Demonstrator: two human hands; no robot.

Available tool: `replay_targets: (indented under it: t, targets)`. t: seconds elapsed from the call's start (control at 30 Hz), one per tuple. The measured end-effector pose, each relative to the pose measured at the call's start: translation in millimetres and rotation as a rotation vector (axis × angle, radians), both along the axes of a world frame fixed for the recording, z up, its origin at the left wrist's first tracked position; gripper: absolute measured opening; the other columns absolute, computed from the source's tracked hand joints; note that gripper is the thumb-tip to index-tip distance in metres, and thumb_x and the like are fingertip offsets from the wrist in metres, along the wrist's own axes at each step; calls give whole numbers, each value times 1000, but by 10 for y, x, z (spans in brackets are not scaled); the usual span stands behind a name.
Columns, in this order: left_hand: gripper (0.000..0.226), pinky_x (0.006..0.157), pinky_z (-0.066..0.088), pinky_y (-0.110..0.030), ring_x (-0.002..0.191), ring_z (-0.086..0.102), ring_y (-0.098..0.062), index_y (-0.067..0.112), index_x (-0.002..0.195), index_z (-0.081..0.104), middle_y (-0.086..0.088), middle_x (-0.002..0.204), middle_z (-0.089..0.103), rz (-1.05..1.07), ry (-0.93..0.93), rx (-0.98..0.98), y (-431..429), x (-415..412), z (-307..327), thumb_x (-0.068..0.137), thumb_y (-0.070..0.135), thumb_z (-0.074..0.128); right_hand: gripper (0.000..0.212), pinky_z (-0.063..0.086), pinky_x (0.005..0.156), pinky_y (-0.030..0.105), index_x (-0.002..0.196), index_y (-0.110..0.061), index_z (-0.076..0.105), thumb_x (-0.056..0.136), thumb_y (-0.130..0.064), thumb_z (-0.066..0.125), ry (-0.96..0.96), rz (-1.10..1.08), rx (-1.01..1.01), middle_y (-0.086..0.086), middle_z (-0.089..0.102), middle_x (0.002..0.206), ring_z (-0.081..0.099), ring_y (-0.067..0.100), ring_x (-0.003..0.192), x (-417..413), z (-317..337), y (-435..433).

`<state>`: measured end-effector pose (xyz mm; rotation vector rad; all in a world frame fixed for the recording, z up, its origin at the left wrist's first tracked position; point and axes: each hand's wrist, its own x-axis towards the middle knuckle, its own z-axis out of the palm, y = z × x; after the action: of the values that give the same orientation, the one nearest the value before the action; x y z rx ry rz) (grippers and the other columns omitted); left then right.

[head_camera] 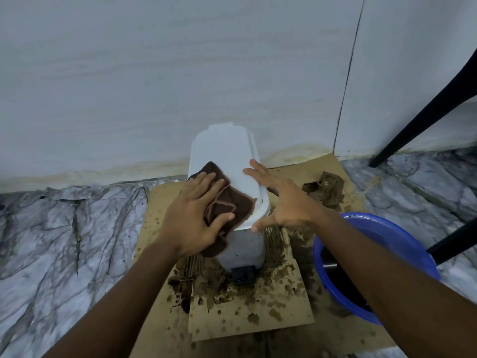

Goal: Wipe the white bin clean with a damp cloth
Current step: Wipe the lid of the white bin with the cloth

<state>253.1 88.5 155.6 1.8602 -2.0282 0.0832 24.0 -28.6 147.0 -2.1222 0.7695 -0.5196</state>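
A white pedal bin [227, 148] stands on stained cardboard against the wall, its lid down. A dark brown cloth [233, 200] lies over the front left of the lid and hangs down the bin's front. My left hand [195, 215] presses flat on the cloth, thumb across its lower part. My right hand [281, 197] is spread open at the lid's right edge, fingertips touching the lid, thumb near the front right corner. Brown specks dot the bin's front wall [247, 248]. A black pedal [242, 275] shows at its base.
A blue basin [402, 244] with dark water sits right of the bin, partly under my right forearm. Muddy cardboard [247, 313] covers the marbled floor [64, 241]. A brown clump [329, 188] lies behind right. Black chair legs [423, 120] stand at the right.
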Motion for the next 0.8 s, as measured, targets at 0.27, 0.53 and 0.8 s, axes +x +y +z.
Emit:
replay_targets:
  t: [0.27, 0.53, 0.8]
  targets:
    - [87, 128, 10, -41, 155, 20, -25, 19, 158, 36, -10, 165, 31, 110, -108, 13, -267, -610, 28, 88, 71, 35, 126, 27, 124, 47, 158, -29, 28, 54, -36, 99, -67, 44, 28, -22, 11, 167, 11, -1, 153, -27, -15, -15]
    - [78, 127, 12, -46, 154, 22, -30, 11, 153, 42, -15, 162, 36, 352, 42, 27, -446, -1013, 69, 89, 55, 46, 125, 24, 124, 31, 160, -28, 21, 59, -15, 94, -16, 16, 1, -17, 16, 167, 17, -2, 151, -44, -9, -46]
    - [64, 124, 27, -49, 154, 24, -14, 26, 153, 43, 2, 162, 37, -82, 21, -56, 143, -78, -62, 94, 50, 48, 129, 11, 124, 30, 157, -37, 28, 50, -43, 99, 34, 15, -41, -26, 8, 165, 8, -7, 151, -51, 28, -25]
